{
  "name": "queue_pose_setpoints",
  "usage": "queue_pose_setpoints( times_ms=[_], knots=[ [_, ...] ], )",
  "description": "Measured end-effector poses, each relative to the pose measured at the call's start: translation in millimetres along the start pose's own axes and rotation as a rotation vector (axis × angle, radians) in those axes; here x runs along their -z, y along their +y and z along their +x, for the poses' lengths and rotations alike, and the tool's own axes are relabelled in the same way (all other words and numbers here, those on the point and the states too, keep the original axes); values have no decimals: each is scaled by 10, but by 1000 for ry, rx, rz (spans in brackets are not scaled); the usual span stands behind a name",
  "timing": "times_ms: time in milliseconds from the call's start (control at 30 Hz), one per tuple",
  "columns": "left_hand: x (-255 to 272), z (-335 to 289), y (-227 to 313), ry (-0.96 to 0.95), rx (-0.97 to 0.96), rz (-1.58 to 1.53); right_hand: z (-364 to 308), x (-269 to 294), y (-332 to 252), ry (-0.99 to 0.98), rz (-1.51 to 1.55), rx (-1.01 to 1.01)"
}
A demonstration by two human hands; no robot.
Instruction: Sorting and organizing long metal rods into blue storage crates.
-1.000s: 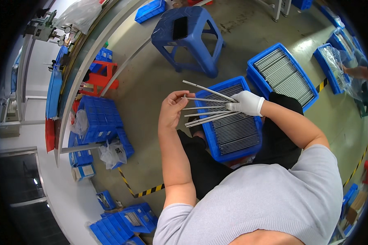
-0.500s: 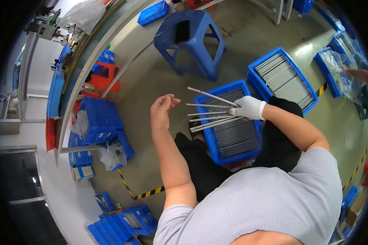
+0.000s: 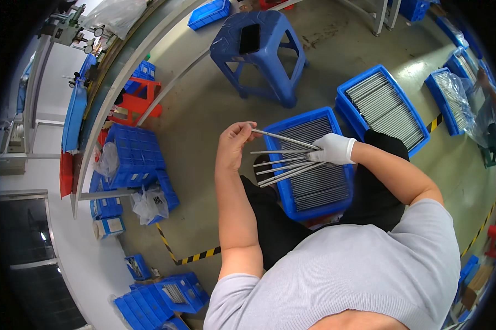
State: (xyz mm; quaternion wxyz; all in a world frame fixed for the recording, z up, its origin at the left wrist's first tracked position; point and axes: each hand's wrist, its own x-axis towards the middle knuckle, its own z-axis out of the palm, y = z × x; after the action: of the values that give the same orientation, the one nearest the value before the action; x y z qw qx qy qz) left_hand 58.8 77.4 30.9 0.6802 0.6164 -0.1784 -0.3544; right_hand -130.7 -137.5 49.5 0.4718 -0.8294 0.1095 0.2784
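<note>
My right hand (image 3: 335,149), in a white glove, is closed round one end of several thin metal rods (image 3: 284,161), which fan out to the left. Bare, my left hand (image 3: 236,137) pinches the far tip of the uppermost rod (image 3: 284,138) between thumb and finger. Below the rods stands a blue crate (image 3: 348,204) between my knees, filled with rows of dark grey rods (image 3: 318,190). To its right, a second blue crate (image 3: 422,142) holds lighter, silvery rods (image 3: 384,104).
Ahead is a blue plastic stool (image 3: 270,41) with a black phone (image 3: 249,39) on it. A workbench edge (image 3: 116,91) runs along the left, with stacked blue crates (image 3: 135,157) beneath. At far right, another person's hand (image 3: 487,88) is near a plastic-covered crate (image 3: 449,104).
My left hand has moved up and right to the top rod's tip and now pinches it. The fanned rods have tilted slightly in my right hand.
</note>
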Motion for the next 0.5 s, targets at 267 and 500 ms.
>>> queue_pose_setpoints(
  times_ms=[267,500],
  knots=[
    [-92,-37,26,-152,-8,-4,-38,13,-24,-36,19,-14],
    [-226,-52,27,-119,38,97,0,-51,8,84,-254,34]
  ],
)
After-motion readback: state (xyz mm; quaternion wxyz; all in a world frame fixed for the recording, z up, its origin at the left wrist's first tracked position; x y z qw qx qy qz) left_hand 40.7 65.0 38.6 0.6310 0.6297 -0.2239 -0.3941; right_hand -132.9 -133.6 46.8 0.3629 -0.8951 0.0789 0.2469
